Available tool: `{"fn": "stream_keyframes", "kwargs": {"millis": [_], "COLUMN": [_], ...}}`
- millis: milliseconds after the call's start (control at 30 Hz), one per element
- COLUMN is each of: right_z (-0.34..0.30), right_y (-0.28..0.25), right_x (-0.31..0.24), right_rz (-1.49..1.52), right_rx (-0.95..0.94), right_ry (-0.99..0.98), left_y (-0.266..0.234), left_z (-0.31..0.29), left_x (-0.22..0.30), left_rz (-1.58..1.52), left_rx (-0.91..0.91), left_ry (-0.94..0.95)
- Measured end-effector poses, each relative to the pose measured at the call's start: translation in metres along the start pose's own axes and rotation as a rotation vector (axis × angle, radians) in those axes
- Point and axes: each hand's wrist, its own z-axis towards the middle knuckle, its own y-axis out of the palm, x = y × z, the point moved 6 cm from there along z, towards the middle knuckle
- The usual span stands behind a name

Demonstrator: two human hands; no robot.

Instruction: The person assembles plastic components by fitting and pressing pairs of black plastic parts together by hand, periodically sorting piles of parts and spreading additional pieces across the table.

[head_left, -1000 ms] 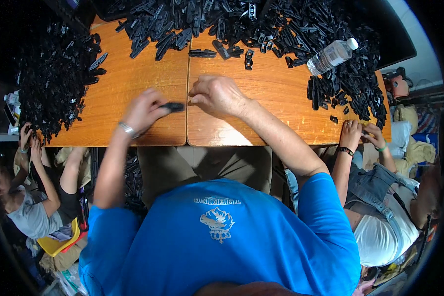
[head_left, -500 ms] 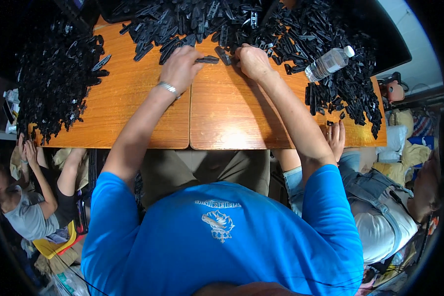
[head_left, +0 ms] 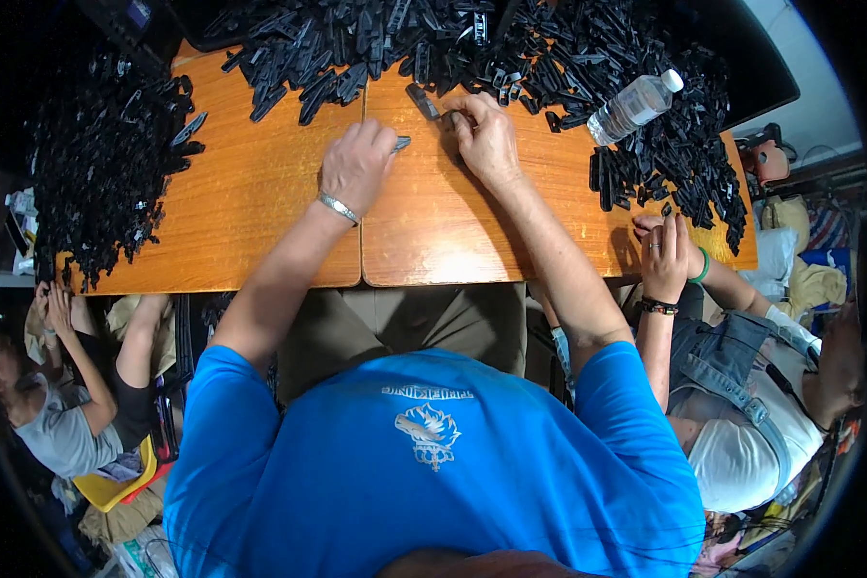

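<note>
With the clock centred on the bare middle of the wooden table [head_left: 231, 193], the wearer's blue shirt [head_left: 356, 462] sits at six. A heap of black plastic parts [head_left: 303, 58] spreads along the far edge from twelve round to three. A co-worker in a white top [head_left: 751, 467] is at four, a denser pile of small black parts [head_left: 96, 173] at nine, and a co-worker in grey [head_left: 63, 429] at eight. Near the centre, the left hand [head_left: 356, 164] is curled closed on a black clip [head_left: 402, 144], whose end juts toward two. At about two, the right hand [head_left: 484, 135] has thumb and fingertips nearly together at a mostly hidden dark piece [head_left: 447, 120]; whether it grips or merely touches cannot be told. A clear bottle [head_left: 634, 108] lies between two and three. Just beyond the right fingertips, toward their ten, lies a loose black part [head_left: 421, 100].
</note>
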Motion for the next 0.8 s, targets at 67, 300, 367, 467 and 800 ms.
{"fn": "stream_keyframes", "kwargs": {"millis": [67,300,367,467,800], "right_z": [-0.015,-0.057,-0.059,-0.064,-0.056], "right_y": [0.001,-0.004,-0.008,-0.015,0.002], "right_x": [-0.014,-0.035,-0.036,-0.036,-0.045], "right_rz": [0.006,-0.194,-0.23,-0.228,-0.507], "right_rx": [0.003,-0.028,-0.028,-0.03,-0.29], "right_ry": [-0.026,-0.22,-0.234,-0.216,-0.019], "left_y": [-0.001,-0.009,-0.007,-0.01,-0.006], "left_z": [-0.008,-0.026,-0.034,-0.037,-0.01], "left_x": [0.006,0.032,0.038,0.042,0.013], "left_rz": [-0.012,-0.116,-0.179,-0.285,-0.063], "left_rx": [0.022,-0.049,-0.049,-0.019,-0.098], "left_ry": [0.032,0.017,0.065,0.011,0.186]}}
